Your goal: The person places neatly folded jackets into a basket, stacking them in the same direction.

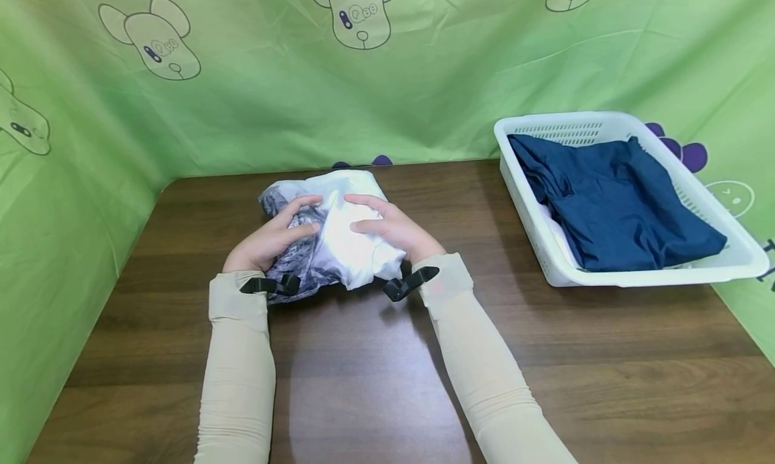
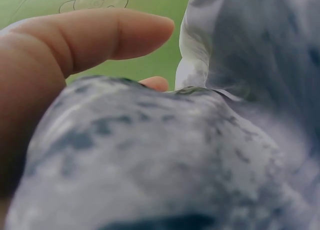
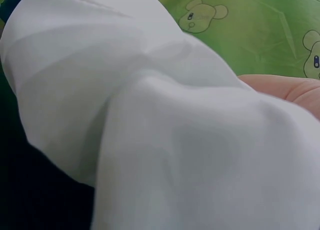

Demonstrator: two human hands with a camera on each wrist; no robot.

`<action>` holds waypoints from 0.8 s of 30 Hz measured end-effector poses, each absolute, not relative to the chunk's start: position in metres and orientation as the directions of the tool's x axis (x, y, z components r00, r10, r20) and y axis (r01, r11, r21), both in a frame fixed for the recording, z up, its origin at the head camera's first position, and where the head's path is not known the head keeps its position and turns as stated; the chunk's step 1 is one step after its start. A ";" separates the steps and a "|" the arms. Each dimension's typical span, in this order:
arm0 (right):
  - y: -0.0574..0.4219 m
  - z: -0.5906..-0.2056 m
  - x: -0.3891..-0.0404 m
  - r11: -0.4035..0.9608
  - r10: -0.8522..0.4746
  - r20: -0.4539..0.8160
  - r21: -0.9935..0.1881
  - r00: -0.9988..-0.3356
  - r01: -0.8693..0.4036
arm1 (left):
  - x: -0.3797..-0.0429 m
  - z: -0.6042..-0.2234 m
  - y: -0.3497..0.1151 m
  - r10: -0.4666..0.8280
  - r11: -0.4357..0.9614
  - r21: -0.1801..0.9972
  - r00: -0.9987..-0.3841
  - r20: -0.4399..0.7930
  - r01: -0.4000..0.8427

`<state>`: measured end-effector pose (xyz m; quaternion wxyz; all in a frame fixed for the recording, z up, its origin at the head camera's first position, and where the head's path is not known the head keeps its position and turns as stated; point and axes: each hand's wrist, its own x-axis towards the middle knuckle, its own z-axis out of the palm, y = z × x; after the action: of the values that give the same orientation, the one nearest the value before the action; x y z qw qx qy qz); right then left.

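Note:
A bundled piece of clothing, white with a grey-and-dark mottled part, lies crumpled on the table toward the back. My left hand rests on its mottled side, index finger and thumb stretched toward the middle. Opposite it, my right hand touches the white side with thumb and index finger spread. The cloth hides the other fingers of both hands in the head view. Mottled cloth bulges up close in the left wrist view, below a straight finger. White folds cover most of the right wrist view.
A white plastic basket stands at the right of the wooden table, with a dark blue garment and some white cloth inside. A green curtain with printed cartoon heads hangs behind and along both sides. Black straps circle both wrists.

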<state>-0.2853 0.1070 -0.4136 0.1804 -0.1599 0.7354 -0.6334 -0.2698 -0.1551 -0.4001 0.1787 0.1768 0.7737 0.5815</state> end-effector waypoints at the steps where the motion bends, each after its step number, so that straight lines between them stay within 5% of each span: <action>1: 0.107 -0.414 -0.285 0.142 -0.464 -0.062 -0.990 -0.884 -0.005 | -0.270 -0.400 -0.155 0.482 0.262 0.963 -0.873 -0.070 0.067; 24: 0.105 -0.416 -0.286 0.146 -0.458 -0.075 -0.989 -0.886 0.008 | -0.269 -0.398 -0.155 0.493 0.272 0.959 -0.867 -0.074 0.073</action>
<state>-0.2860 0.1051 -0.4158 0.1833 -0.1530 0.7343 -0.6355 -0.2692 -0.1546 -0.3982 0.1824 0.1821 0.7765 0.5750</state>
